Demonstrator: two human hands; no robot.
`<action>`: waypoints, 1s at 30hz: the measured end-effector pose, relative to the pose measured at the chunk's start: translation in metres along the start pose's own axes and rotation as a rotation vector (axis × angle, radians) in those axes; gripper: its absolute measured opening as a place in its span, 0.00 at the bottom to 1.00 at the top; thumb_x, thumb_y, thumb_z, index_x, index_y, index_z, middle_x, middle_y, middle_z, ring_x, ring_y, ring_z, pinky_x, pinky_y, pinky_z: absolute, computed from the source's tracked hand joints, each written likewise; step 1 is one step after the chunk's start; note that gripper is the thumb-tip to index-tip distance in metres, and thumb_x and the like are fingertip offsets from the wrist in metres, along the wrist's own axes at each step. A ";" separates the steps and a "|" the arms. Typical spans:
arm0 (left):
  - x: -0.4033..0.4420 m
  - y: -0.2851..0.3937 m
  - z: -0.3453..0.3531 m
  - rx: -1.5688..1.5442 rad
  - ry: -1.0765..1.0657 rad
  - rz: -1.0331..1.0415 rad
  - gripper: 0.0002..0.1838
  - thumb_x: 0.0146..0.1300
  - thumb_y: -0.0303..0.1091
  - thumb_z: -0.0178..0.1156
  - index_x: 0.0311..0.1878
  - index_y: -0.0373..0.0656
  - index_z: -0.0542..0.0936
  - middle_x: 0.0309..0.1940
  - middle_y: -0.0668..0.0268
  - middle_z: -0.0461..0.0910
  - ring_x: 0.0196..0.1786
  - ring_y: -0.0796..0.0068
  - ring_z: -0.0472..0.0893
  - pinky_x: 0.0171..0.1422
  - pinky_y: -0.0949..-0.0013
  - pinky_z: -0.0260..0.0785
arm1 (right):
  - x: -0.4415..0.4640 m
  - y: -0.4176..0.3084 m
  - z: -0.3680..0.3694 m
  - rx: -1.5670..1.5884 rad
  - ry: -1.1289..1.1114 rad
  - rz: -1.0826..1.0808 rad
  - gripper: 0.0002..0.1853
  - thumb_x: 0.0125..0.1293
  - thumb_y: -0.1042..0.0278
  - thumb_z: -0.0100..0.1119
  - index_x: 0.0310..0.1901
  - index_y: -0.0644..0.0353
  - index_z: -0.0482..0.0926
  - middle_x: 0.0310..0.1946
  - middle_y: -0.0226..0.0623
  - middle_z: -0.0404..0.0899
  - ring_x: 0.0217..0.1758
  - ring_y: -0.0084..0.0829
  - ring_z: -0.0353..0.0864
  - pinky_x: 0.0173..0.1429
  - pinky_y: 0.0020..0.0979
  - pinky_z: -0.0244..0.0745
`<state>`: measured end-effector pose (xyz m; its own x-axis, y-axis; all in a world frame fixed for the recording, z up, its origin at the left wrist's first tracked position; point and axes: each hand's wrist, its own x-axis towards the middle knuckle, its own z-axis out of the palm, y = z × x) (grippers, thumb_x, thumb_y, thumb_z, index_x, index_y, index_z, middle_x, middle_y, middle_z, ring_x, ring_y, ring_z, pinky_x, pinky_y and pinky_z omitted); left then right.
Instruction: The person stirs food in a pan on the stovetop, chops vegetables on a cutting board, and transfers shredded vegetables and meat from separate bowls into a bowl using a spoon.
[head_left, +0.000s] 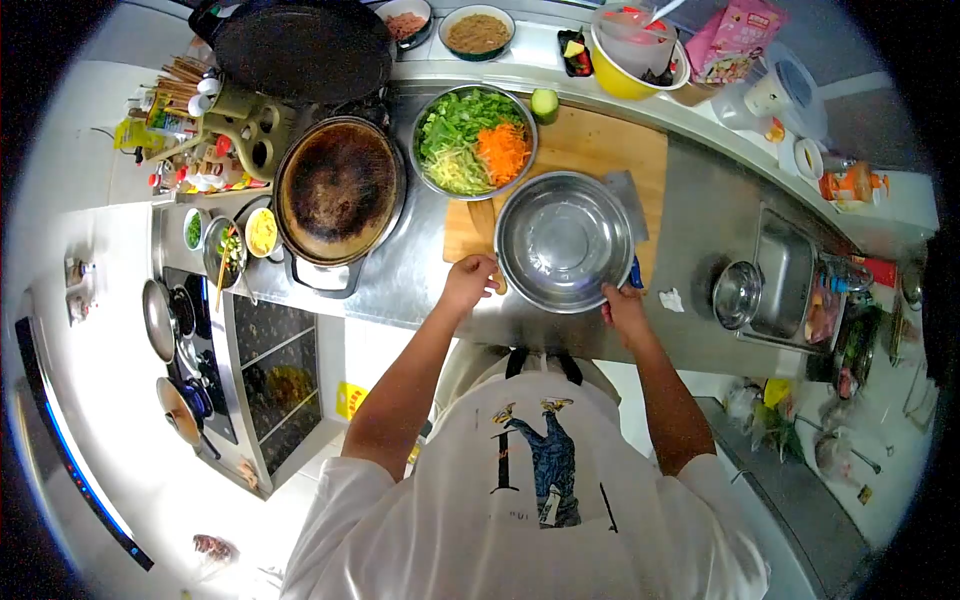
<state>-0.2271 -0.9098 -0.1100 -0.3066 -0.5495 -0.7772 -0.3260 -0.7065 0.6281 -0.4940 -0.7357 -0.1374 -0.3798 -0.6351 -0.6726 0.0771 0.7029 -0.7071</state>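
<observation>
An empty-looking metal bowl (pixel 565 235) sits over the wooden cutting board (pixel 600 135), tilted slightly if at all. My right hand (pixel 626 312) grips its lower right rim, thumb outside. At the left rim, my left hand (pixel 472 282) has its fingers curled in against the bowl. A wooden rolling pin (pixel 482 215) lies partly beneath the bowl, its lower end near my left fingers. Behind the right rim shows a cleaver (pixel 630 205) with a blue handle. Just beyond stands another metal bowl (pixel 418 150) of chopped greens, orange shreds and pale shreds.
A round griddle (pixel 338 190) stands left, with a dark pan (pixel 305 50) behind. Small bowls, including one of yellow food (pixel 262 232), sit further left. A cut green vegetable (pixel 545 105) rests on the board. Right are a sink (pixel 785 270) and a smaller metal bowl (pixel 738 295).
</observation>
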 end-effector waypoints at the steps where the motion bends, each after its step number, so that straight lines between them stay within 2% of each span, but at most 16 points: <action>1: -0.001 -0.002 0.000 -0.003 0.001 0.001 0.14 0.71 0.42 0.51 0.48 0.42 0.77 0.40 0.65 0.81 0.36 0.72 0.83 0.36 0.71 0.75 | 0.001 -0.004 0.001 0.084 0.024 0.115 0.14 0.66 0.58 0.55 0.25 0.56 0.72 0.13 0.28 0.69 0.12 0.22 0.65 0.16 0.26 0.60; 4: -0.002 -0.005 0.001 0.065 -0.032 0.004 0.10 0.70 0.37 0.51 0.43 0.40 0.76 0.39 0.64 0.81 0.35 0.73 0.83 0.37 0.71 0.76 | 0.000 -0.011 0.003 0.135 0.043 0.169 0.15 0.65 0.57 0.56 0.24 0.55 0.72 0.13 0.28 0.69 0.12 0.22 0.66 0.16 0.27 0.60; 8: -0.004 -0.009 0.000 0.096 -0.057 0.035 0.09 0.68 0.33 0.51 0.45 0.40 0.76 0.39 0.64 0.81 0.34 0.72 0.84 0.36 0.71 0.76 | -0.006 -0.017 -0.001 0.114 -0.019 0.169 0.17 0.65 0.52 0.58 0.24 0.55 0.72 0.14 0.28 0.69 0.13 0.22 0.67 0.17 0.26 0.60; 11: -0.003 -0.009 -0.001 0.032 -0.068 0.024 0.09 0.66 0.29 0.51 0.46 0.39 0.75 0.39 0.63 0.81 0.32 0.72 0.83 0.33 0.71 0.76 | -0.007 -0.017 -0.001 0.130 -0.001 0.239 0.20 0.67 0.48 0.55 0.29 0.57 0.72 0.16 0.29 0.71 0.15 0.22 0.68 0.17 0.27 0.62; 13: -0.002 -0.010 -0.004 -0.035 -0.078 0.013 0.11 0.63 0.24 0.50 0.48 0.39 0.75 0.39 0.61 0.82 0.30 0.72 0.82 0.31 0.70 0.77 | -0.009 -0.015 0.000 0.147 -0.003 0.223 0.20 0.67 0.44 0.54 0.31 0.55 0.72 0.16 0.28 0.70 0.15 0.22 0.66 0.17 0.26 0.61; 17: 0.002 -0.022 -0.015 0.023 -0.046 0.065 0.14 0.60 0.18 0.49 0.49 0.38 0.74 0.40 0.58 0.81 0.30 0.70 0.82 0.30 0.70 0.77 | -0.017 -0.016 -0.004 0.167 -0.042 0.217 0.20 0.67 0.44 0.53 0.32 0.54 0.72 0.17 0.27 0.69 0.15 0.21 0.66 0.17 0.26 0.60; 19: 0.003 -0.027 -0.020 -0.165 -0.008 0.125 0.17 0.57 0.14 0.47 0.49 0.37 0.73 0.41 0.57 0.80 0.32 0.68 0.82 0.31 0.70 0.77 | -0.020 -0.017 -0.002 0.178 0.010 0.196 0.21 0.65 0.42 0.57 0.28 0.52 0.71 0.16 0.26 0.69 0.15 0.20 0.67 0.19 0.24 0.61; 23: 0.000 -0.030 -0.034 -0.097 0.068 0.173 0.14 0.57 0.15 0.48 0.44 0.36 0.75 0.41 0.59 0.80 0.35 0.69 0.82 0.30 0.73 0.75 | -0.019 -0.016 -0.006 0.091 -0.009 0.255 0.20 0.65 0.43 0.56 0.30 0.51 0.70 0.17 0.26 0.69 0.16 0.20 0.67 0.20 0.24 0.62; 26: 0.005 -0.032 -0.044 0.019 0.060 0.139 0.12 0.58 0.18 0.50 0.45 0.38 0.76 0.40 0.62 0.81 0.35 0.72 0.81 0.33 0.74 0.73 | -0.021 -0.023 -0.002 0.179 0.020 0.207 0.19 0.65 0.43 0.56 0.31 0.51 0.70 0.17 0.26 0.68 0.15 0.21 0.67 0.19 0.25 0.63; 28: 0.007 -0.030 -0.046 0.010 0.071 0.160 0.11 0.60 0.21 0.50 0.45 0.39 0.76 0.40 0.63 0.81 0.34 0.73 0.80 0.35 0.74 0.73 | -0.023 -0.030 -0.001 0.195 0.060 0.200 0.21 0.68 0.45 0.53 0.30 0.55 0.71 0.14 0.27 0.66 0.14 0.21 0.65 0.18 0.27 0.59; 30: 0.012 -0.024 -0.046 0.002 0.079 0.179 0.10 0.63 0.24 0.51 0.46 0.39 0.77 0.39 0.64 0.81 0.34 0.74 0.80 0.37 0.73 0.72 | -0.021 -0.029 -0.002 0.186 0.037 0.188 0.20 0.68 0.45 0.53 0.30 0.55 0.70 0.14 0.27 0.66 0.14 0.21 0.65 0.18 0.27 0.59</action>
<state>-0.1821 -0.9198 -0.1355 -0.2886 -0.6995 -0.6537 -0.2743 -0.5938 0.7564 -0.4896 -0.7419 -0.1026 -0.3758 -0.4843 -0.7900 0.3165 0.7342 -0.6007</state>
